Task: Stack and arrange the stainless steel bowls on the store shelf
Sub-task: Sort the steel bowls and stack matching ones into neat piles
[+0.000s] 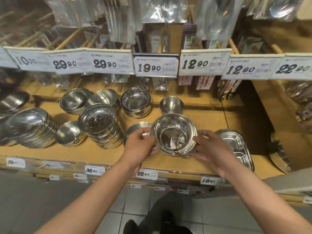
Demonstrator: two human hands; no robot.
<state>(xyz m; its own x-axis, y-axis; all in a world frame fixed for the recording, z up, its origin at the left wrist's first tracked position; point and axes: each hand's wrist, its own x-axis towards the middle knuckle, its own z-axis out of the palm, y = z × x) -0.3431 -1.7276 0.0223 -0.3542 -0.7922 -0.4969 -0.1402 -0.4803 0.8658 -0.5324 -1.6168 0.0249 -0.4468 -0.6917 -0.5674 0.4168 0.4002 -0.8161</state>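
Both hands (173, 146) grip a steel bowl (173, 134) (rim up) above the shelf (104, 154).

Place: a shop, and I stand in its kitchenware aisle.
Price tags: a row of white shelf labels (156, 67) hangs in front of me, reading 29.90, 19.90, 12.90 and 22.90, each with a barcode.
Lower tags: more labels (146, 174) run along the shelf edge by my wrists, 36.90, 22.90 and 16.90.
Stock: many alike steel bowls (101, 123) sit in stacks on the wooden shelf (207, 119), with metal trays (236, 146) at my right.
Hanging goods: utensils sealed in clear plastic packets (162, 9) hang above.
Floor: grey tiles (116, 213) under my feet.
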